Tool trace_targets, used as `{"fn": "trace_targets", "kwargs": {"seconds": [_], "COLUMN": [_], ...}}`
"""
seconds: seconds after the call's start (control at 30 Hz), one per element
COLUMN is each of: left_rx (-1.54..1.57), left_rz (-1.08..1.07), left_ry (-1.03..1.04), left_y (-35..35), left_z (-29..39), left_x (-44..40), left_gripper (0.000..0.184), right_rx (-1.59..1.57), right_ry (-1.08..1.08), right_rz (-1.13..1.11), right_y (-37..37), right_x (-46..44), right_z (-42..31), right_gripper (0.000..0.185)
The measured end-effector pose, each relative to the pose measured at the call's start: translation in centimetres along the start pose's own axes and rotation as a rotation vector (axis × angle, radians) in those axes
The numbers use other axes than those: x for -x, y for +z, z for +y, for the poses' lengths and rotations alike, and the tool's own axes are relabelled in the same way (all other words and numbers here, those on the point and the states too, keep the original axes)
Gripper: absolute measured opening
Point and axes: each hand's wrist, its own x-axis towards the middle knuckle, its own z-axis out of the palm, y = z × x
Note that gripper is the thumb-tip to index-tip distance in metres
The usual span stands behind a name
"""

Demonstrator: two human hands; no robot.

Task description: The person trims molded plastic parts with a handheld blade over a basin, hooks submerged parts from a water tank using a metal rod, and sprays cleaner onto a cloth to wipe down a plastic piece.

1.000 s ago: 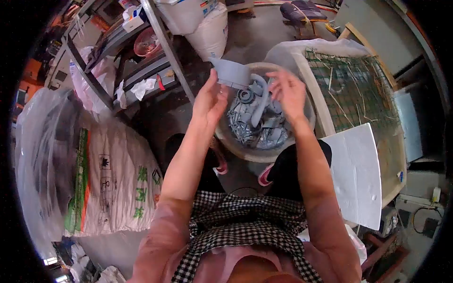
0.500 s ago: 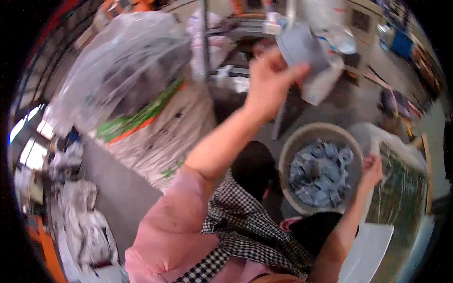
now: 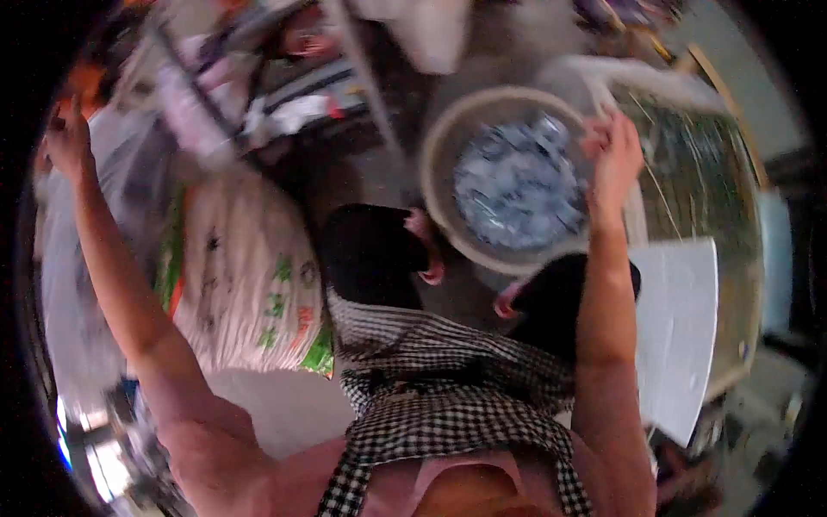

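Gray plastic parts [image 3: 517, 185] lie in a heap inside the round tub [image 3: 441, 207], which stands on the floor between one and two o'clock from the middle of the view. Their single shapes are blurred, so I cannot name each piece.

The left hand [image 3: 69, 148] is at about ten o'clock, at the end of a stretched arm, over the far side of the clear plastic sheet [image 3: 142, 207]. Its grip is apart: one finger points up, the others are bent, and I see no object between them. Whether it touches the sheet, I cannot tell.

The right hand [image 3: 616, 162] is at two o'clock, in front of the three o'clock part of the tub's rim. Its fingers are half bent; because of the blur I cannot tell if the grip is closed on something or touches the rim.

At nine o'clock a printed woven sack [image 3: 250, 276] stands beside the sheet. The metal rack [image 3: 366, 77] is at eleven o'clock, and a white board [image 3: 676, 336] at about four.
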Motion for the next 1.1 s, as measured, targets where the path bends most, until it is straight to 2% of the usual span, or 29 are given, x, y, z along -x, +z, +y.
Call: {"fn": "trace_targets", "kwargs": {"seconds": [0.03,0.07,0.1,0.13,0.17,0.2,0.27,0.33,0.37,0.4,0.47,0.5,0.57,0.63,0.7,0.73,0.8,0.83,0.87,0.93,0.97,1.03,1.07,1.1], "left_rx": [0.081,0.142,-0.209,0.109,0.282,0.485,0.359,0.554,0.793,0.799,0.81,0.819,0.913,0.99,1.091,1.14,1.06,1.333,1.336,1.531,1.594,1.687,1.602,1.667], "left_rz": [-0.016,-0.136,-0.541,-0.779,-1.091,-1.468,-1.752,-1.646,-1.537,-1.549,-1.256,-1.264,-1.195,-1.272,-1.309,-1.327,-1.385,-1.473,-1.462,-1.501,-1.403,-1.539,-1.491,-1.51], "left_ry": [0.171,0.282,0.143,0.381,0.595,0.726,0.897,0.682,0.399,0.412,-0.152,-0.15,-0.394,-0.462,-0.54,-0.582,-0.193,-0.755,-0.752,-1.053,-0.546,-1.116,-1.153,-1.121], "left_y": [3.4,6.6,10.1,9.5,12.8,16.0,21.8,24.7,27.2,29.3,32.4,34.7,39.9,46.2,47.0,47.1,45.4,41.8,38.5,34.1,35.3,29.8,29.0,26.2], "left_z": [6.9,14.2,21.3,30.3,34.8,39.3,46.2,51.7,54.0,56.7,61.7,63.1,65.2,65.8,65.4,65.1,64.5,64.0,62.9,60.7,58.2,55.5,53.8,52.4], "left_x": [3.2,8.5,14.5,19.5,24.4,29.3,38.3,44.4,48.1,50.2,53.4,54.7,57.2,61.4,61.2,60.7,58.9,55.8,52.7,47.9,47.9,42.1,40.7,38.3], "left_gripper": [0.044,0.039,0.036,0.04,0.047,0.055,0.075,0.081,0.078,0.078,0.073,0.073,0.069,0.064,0.055,0.051,0.049,0.036,0.036,0.031,0.028,0.024,0.023,0.017], "right_rx": [-0.131,-0.095,-0.229,-0.368,-0.422,-0.411,-0.458,-0.412,-0.403,-0.391,-0.412,-0.449,-0.433,-0.436,-0.409,-0.381,-0.391,-0.384,-0.381,-0.393,-0.412,-0.397,-0.414,-0.333], "right_ry": [-0.006,0.002,0.053,0.103,0.156,0.159,0.16,0.243,0.259,0.278,0.328,0.377,0.407,0.454,0.486,0.515,0.483,0.447,0.408,0.359,0.33,0.3,0.293,0.292], "right_rz": [0.04,0.08,0.107,0.127,0.168,0.186,0.221,0.262,0.25,0.242,0.231,0.205,0.21,0.17,0.158,0.142,0.132,0.21,0.286,0.284,0.337,0.369,0.353,0.341], "right_y": [-0.5,-1.3,-1.9,-2.3,-2.9,-3.3,-4.2,-4.2,-4.3,-4.4,-4.5,-4.5,-3.8,-3.3,-2.7,-2.5,-2.8,-2.8,-2.9,-3.3,-3.3,-3.2,-3.1,-3.0], "right_x": [-0.6,-1.2,-1.9,-2.7,-3.2,-3.5,-3.6,-3.6,-3.4,-3.6,-4.1,-4.4,-4.7,-4.6,-4.8,-4.7,-4.6,-4.7,-4.7,-4.8,-4.8,-4.6,-4.6,-4.6], "right_z": [0.2,0.2,0.5,0.6,0.8,1.0,1.2,1.5,1.5,1.9,2.0,2.2,2.6,2.6,2.7,2.6,2.5,2.5,2.3,2.1,2.1,2.2,2.4,2.6], "right_gripper": [0.033,0.033,0.032,0.032,0.029,0.029,0.027,0.024,0.022,0.02,0.019,0.018,0.018,0.017,0.017,0.018,0.018,0.018,0.018,0.018,0.019,0.024,0.024,0.027]}}
